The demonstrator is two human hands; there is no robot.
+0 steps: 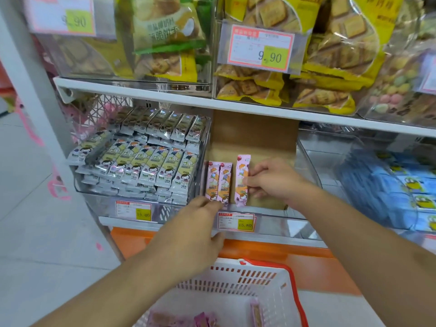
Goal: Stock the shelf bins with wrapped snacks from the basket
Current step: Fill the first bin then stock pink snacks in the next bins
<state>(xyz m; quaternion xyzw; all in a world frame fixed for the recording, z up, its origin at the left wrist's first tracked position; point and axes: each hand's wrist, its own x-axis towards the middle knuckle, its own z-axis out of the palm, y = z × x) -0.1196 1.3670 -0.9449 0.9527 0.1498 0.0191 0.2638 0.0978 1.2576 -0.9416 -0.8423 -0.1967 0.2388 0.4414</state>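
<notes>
Three pink-and-orange wrapped snack bars stood upright in the clear plastic shelf bin, against its brown cardboard liner. The pair of pink bars on the left leaned side by side against the bin's left wall; the third pink bar stood just beside them with a narrow gap between.

The right hand pinched the third bar along its right edge, fingers curled onto the wrapper. The left hand reached to the bottom of the left pair, its fingertips touching their lower ends; whether it gripped them or only steadied them could not be told, since the fingers were seen from behind.

Below, the white plastic basket with red rim and handle held a few more pink wrapped snacks at its bottom. To the left sat a full clear bin of grey-and-cream wrapped bars, and to the right a bin of blue packets. Yellow biscuit bags filled the shelf above, and an orange-framed price tag hung on the bin's front.

The bin looked barely started. With so few bars and much bare liner to the right, the upright bars had nothing to lean on there; once released, the third bar would likely topple sideways or slide flat, and a nudge from either hand could knock over the pair.
</notes>
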